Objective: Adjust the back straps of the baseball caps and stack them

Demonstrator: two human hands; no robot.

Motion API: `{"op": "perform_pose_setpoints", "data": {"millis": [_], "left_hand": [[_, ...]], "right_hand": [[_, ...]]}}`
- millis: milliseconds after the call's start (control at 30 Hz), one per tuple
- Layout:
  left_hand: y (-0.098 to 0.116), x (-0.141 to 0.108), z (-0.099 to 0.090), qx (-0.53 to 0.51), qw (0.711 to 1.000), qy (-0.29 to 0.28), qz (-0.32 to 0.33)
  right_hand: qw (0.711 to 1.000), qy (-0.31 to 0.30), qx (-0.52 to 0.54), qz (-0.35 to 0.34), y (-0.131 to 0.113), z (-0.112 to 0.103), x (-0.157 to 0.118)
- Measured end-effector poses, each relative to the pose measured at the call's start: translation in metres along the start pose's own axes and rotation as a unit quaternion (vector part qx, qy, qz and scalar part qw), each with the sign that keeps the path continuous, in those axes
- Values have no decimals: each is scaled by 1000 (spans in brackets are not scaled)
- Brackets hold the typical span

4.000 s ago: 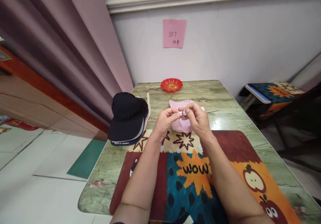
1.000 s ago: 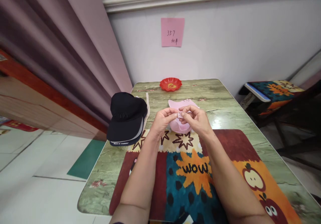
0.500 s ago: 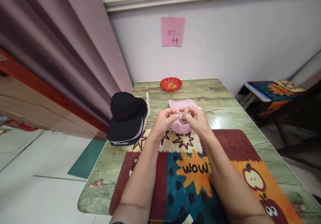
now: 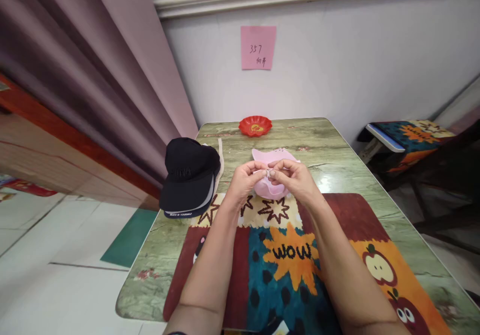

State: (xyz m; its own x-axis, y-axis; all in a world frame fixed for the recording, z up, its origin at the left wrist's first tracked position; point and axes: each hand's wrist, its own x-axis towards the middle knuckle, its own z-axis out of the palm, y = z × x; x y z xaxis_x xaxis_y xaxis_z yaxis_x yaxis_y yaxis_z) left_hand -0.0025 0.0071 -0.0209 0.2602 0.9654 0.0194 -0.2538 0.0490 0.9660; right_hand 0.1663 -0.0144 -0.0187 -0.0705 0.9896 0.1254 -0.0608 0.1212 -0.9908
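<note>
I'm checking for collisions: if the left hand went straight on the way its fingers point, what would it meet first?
Most likely the right hand: the left hand points across toward it, with a small pale piece pinched between the two. Depth there is hard to judge.

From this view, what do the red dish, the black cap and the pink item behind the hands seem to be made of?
The red dish: probably plastic, glossy; thin, scalloped, shiny rim.
The black cap: likely fabric, matte, its soft-looking crown without highlights.
The pink item: perhaps fabric, matte, softly curved; partly hidden, so uncertain.
</note>
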Motion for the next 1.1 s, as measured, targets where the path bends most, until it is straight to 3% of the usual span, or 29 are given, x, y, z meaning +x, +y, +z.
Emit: {"op": "perform_pose_setpoints", "data": {"millis": [433, 633, 900, 1000, 1100], "left_hand": [[3, -1, 2, -22, 1000, 11, -9], [2, -2, 2, 13, 1000, -6, 0], [0, -1, 3, 32, 999, -1, -3], [0, 0, 3, 20, 1000, 10, -3], [1, -1, 3, 14, 1000, 26, 2]], "right_hand": [[999, -7, -27, -45, 0, -4, 0], [990, -11, -133, -47, -6, -8, -3], [948, -3, -279, -156, -13, -9, -4], [945, 1, -275, -180, -12, -9, -4], [956, -15, -246, -161, -10, -8, -4]]}}
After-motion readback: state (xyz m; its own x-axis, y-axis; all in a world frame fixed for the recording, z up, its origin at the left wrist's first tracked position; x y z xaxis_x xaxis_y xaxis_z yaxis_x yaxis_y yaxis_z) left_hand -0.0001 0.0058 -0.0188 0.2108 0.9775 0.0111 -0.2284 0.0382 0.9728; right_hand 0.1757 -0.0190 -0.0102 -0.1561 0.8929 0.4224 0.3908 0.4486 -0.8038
